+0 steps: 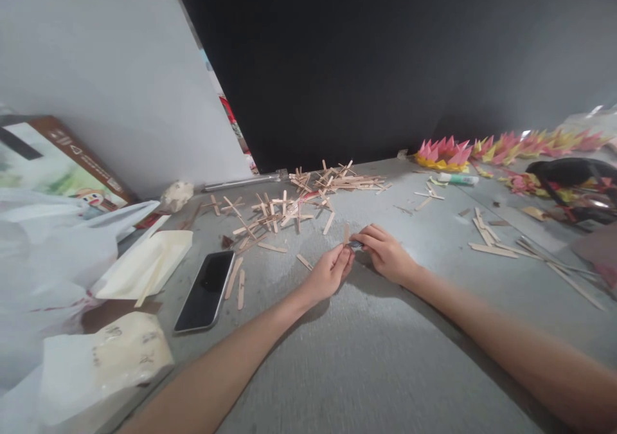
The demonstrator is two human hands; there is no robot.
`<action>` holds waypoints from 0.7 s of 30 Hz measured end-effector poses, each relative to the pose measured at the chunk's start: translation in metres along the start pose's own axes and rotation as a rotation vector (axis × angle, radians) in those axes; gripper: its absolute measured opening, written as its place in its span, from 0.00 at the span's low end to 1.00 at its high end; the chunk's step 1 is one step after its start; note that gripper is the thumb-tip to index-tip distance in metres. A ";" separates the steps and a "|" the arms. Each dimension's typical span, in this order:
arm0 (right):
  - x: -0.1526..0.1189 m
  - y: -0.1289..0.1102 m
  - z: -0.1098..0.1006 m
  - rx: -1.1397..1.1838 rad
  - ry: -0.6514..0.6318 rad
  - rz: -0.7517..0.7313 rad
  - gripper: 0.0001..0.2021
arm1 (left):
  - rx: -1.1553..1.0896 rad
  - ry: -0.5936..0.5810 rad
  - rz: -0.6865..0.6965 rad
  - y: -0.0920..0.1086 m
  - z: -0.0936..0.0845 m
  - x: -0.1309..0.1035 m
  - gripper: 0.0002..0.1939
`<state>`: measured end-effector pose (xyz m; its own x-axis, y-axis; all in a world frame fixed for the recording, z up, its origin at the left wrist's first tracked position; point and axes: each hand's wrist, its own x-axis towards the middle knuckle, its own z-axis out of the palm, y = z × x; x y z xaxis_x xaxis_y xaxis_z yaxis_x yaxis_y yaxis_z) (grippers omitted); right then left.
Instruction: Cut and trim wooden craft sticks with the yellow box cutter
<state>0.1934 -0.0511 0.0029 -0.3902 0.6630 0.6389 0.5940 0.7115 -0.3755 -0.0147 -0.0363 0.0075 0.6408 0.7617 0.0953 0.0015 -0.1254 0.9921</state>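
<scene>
My left hand (330, 271) is closed, with its fingertips pinching a short wooden craft stick (346, 231) that points up and away from me. Close beside it, my right hand (384, 251) is closed on a small dark, flat object (355, 244). That object touches or nearly touches the stick at my left fingertips; its exact kind is too small to tell. One loose stick (304, 262) lies left of my hands. Beyond them is a heap of craft sticks (344, 182), many joined into crosses (272, 212).
A phone (205, 291), a white tray (168, 254), a wrapped package (130, 350) and plastic bags (43, 260) are on the left. Rightward lie a glue stick (457, 179), more sticks (492, 250) and pink-yellow folded-paper pieces (443, 154). A black panel (385, 67) stands behind.
</scene>
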 end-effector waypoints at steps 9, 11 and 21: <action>-0.001 0.000 0.001 0.014 -0.004 0.016 0.18 | -0.022 -0.027 0.012 -0.006 -0.003 0.000 0.29; -0.001 0.000 0.002 0.008 -0.001 0.009 0.17 | -0.021 -0.038 0.012 -0.007 -0.003 0.001 0.29; -0.001 0.001 0.001 0.025 -0.011 0.030 0.18 | -0.085 -0.014 0.005 -0.007 -0.002 0.000 0.28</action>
<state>0.1937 -0.0510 0.0006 -0.3799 0.6868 0.6197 0.5883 0.6964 -0.4111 -0.0164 -0.0337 0.0005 0.6517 0.7519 0.0994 -0.0667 -0.0738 0.9950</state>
